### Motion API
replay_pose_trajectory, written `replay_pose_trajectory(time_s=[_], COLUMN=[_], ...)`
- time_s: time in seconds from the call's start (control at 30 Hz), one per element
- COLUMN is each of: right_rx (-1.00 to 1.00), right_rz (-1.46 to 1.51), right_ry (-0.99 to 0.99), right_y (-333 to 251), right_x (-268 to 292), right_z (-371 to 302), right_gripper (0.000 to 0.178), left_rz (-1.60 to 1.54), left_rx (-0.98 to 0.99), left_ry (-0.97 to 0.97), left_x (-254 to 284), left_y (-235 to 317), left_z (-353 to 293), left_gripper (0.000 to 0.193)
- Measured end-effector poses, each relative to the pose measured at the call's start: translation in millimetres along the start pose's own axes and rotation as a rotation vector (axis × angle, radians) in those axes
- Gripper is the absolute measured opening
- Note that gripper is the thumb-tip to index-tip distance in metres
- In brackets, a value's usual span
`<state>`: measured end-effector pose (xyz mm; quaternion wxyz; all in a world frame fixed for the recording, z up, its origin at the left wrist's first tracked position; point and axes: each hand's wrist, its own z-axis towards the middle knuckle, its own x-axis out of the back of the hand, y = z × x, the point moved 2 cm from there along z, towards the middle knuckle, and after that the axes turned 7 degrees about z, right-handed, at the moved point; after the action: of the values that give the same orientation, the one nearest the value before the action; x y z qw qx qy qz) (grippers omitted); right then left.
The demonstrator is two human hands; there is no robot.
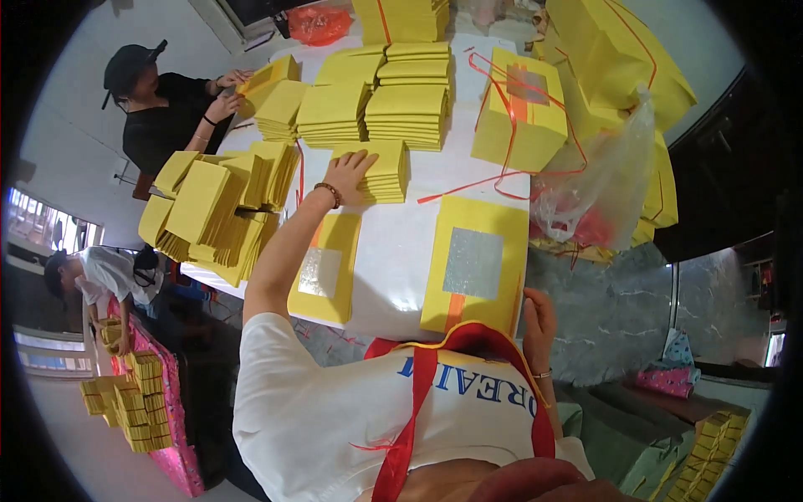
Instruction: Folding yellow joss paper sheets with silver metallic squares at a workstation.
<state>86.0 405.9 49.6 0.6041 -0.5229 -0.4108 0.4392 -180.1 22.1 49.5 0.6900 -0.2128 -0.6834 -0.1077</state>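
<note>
Fingers [358, 161] of the left hand [347, 176] lie spread wide and flat on top of a short stack of yellow paper sheets [386, 171], palm down, gripping nothing. A beaded bracelet [329, 193] circles the wrist just behind that hand. The stack sits directly under the fingertips, on the white table top [401, 243].

Right hand [539, 322] rests at the near edge of the table, fingers together and curled lightly against the corner of a large yellow sheet with a silver foil square [474, 263]. Whether the fingers pinch the sheet or only touch it cannot be told.

Positions relative to the left fingers:
- Just beyond the fingertips: three taller piles of yellow sheets [376, 105], side by side.
- To their left: fanned bundles of yellow sheets [222, 209], overhanging the table edge.
- Below the wrist, toward the body: a second yellow sheet with a silver foil square [326, 269], partly under the forearm.
- To their right and farther away: a yellow bundle tied with red string [519, 113], and beside it a clear plastic bag [598, 192].

Positions relative to the right fingers: the foil sheet lies touching them on their left.

A person in a black top and cap [159, 105] stands at the far left corner of the table, both hands on a yellow bundle. Another person in a white shirt [100, 280] bends over low yellow stacks on a pink mat [171, 410], well apart from either hand.
</note>
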Motion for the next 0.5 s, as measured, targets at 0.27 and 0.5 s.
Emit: replay_pose_trajectory(time_s=[0.27, 0.5], right_rx=[0.005, 0.178], right_rz=[-0.031, -0.310], right_ry=[-0.058, -0.236], right_y=[-3, -8], right_x=[-3, -9], right_z=[3, 10], right_gripper=[0.021, 0.029], left_rz=[-0.270, -0.836], left_rx=[-0.077, -0.242], left_ry=[0.267, 0.227], left_x=[40, 53], left_y=[53, 172], left_z=[-24, -91], left_gripper=[0.078, 0.056])
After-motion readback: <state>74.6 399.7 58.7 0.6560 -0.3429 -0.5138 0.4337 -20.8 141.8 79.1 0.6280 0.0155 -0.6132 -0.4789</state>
